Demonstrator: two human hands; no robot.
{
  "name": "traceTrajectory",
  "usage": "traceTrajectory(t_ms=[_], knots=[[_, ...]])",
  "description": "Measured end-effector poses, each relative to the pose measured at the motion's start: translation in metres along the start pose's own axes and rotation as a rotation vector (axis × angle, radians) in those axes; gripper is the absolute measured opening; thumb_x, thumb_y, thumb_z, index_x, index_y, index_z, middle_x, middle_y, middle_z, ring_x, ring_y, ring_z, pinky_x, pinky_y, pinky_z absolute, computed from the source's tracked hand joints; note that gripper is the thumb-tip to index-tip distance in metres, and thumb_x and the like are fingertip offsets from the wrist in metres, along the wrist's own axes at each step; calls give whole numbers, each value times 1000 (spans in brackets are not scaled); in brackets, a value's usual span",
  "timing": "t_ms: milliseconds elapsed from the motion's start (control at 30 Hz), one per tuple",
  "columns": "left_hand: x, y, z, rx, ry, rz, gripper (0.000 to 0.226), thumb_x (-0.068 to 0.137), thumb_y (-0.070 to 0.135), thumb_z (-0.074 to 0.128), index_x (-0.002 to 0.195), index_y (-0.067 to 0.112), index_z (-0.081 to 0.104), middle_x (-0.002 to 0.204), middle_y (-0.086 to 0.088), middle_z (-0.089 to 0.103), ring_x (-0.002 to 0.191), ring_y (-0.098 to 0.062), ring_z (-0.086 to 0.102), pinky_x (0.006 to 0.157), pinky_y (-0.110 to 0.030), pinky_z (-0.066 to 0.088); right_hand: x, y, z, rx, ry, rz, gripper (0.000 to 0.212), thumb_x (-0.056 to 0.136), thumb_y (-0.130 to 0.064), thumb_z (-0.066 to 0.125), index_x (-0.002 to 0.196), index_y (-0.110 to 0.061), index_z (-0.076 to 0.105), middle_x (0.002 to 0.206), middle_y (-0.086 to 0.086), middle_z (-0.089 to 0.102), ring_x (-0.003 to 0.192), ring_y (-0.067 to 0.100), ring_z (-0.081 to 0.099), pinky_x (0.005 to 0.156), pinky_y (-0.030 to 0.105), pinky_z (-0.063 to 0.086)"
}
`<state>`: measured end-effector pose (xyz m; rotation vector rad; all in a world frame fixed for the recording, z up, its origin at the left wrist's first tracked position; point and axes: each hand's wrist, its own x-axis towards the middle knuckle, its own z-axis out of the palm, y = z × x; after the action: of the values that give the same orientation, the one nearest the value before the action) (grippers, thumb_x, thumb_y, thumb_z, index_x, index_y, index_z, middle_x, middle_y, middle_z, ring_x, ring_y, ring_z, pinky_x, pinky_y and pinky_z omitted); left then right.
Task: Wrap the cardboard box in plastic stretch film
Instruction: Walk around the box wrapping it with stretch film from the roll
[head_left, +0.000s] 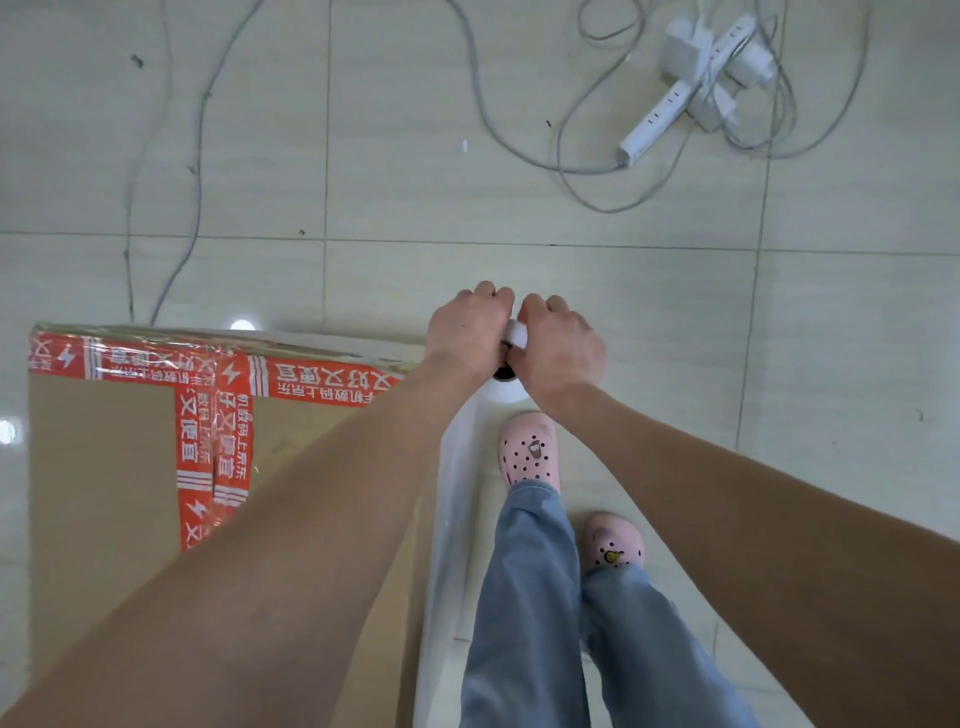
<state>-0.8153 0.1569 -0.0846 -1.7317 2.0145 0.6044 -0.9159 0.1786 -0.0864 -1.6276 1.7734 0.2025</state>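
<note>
A large cardboard box (104, 467) sealed with red printed tape stands on the floor at lower left, its far edge glossy under clear film. A white stretch film roll (501, 389) stands upright just off the box's right far corner. My left hand (467, 327) and my right hand (558, 348) both grip the top end of the roll, fingers curled over it, knuckles close together. A sheet of film (452, 519) runs from the roll down along the box's right side. Most of the roll is hidden under my hands.
My feet in pink clogs (527, 452) stand right of the box on the tiled floor (363, 156). White power strips with chargers (691, 88) and loose grey cables (483, 104) lie at the far right and far left.
</note>
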Motion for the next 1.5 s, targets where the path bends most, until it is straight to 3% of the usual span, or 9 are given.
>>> traceTrajectory(t_ms=[167, 400, 567, 667, 767, 967, 1167, 1267, 1500], knots=[[10, -24, -13, -254, -24, -239, 21, 79, 20, 60, 94, 11, 48, 97, -10, 56, 88, -32, 57, 64, -33, 38, 20, -27, -18, -107, -22, -141, 43, 85, -19, 62, 124, -23, 46, 120, 1, 46, 108, 24, 46, 63, 33, 35], [11, -65, -20, -378, -25, -455, 25, 80, 26, 63, 89, 12, 45, 87, -8, 56, 79, -29, 52, 63, -32, 40, 37, -48, -8, 242, -132, 211, 42, 86, -38, 59, 119, -16, 43, 114, 5, 52, 97, 31, 58, 69, 32, 38], [15, -76, -18, -345, 46, -374, 28, 81, 21, 63, 100, 8, 49, 93, -8, 54, 77, -28, 53, 60, -33, 38, 50, -68, -10, 124, -73, 54, 30, 89, -22, 52, 119, -19, 47, 111, 5, 52, 81, 28, 50, 65, 31, 35], [25, -78, -22, -329, 80, -297, 29, 81, 13, 59, 108, 7, 50, 105, -10, 52, 84, -31, 57, 60, -33, 38, 63, -79, -15, 38, -63, -90, 34, 88, -16, 50, 121, -25, 51, 113, 3, 54, 94, 30, 58, 67, 31, 38], [33, -83, -25, -389, 91, -334, 29, 82, 14, 58, 110, 7, 50, 108, -11, 52, 87, -32, 57, 61, -34, 37, 74, -89, -21, 3, -65, -194, 37, 89, -14, 50, 124, -28, 53, 120, 0, 54, 104, 27, 57, 72, 32, 40], [45, -102, -30, -606, 18, -563, 34, 83, 21, 64, 110, 8, 49, 109, -12, 57, 95, -31, 59, 67, -33, 40, 77, -94, -16, 214, -72, 164, 42, 88, -31, 60, 125, -20, 43, 122, 5, 49, 101, 29, 57, 70, 30, 34], [41, -123, -36, -456, 23, -432, 30, 87, 13, 57, 115, 8, 48, 110, -11, 52, 82, -29, 56, 61, -33, 39, 92, -125, -17, 114, -121, 41, 32, 90, -21, 56, 121, -25, 48, 117, 4, 52, 82, 23, 46, 66, 30, 34], [44, -133, -40, -417, 18, -371, 31, 88, 11, 54, 118, 9, 49, 113, -11, 50, 88, -30, 58, 63, -33, 41, 99, -135, -14, 3, -133, -75, 37, 91, -20, 54, 126, -28, 48, 120, 3, 52, 89, 26, 55, 67, 29, 35], [47, -149, -34, -512, 13, -503, 23, 87, 14, 54, 109, 7, 51, 106, -10, 52, 89, -31, 58, 65, -34, 41, 115, -151, -13, -143, -198, -318, 32, 91, -24, 50, 123, -27, 51, 114, 1, 53, 97, 28, 58, 68, 31, 35]])
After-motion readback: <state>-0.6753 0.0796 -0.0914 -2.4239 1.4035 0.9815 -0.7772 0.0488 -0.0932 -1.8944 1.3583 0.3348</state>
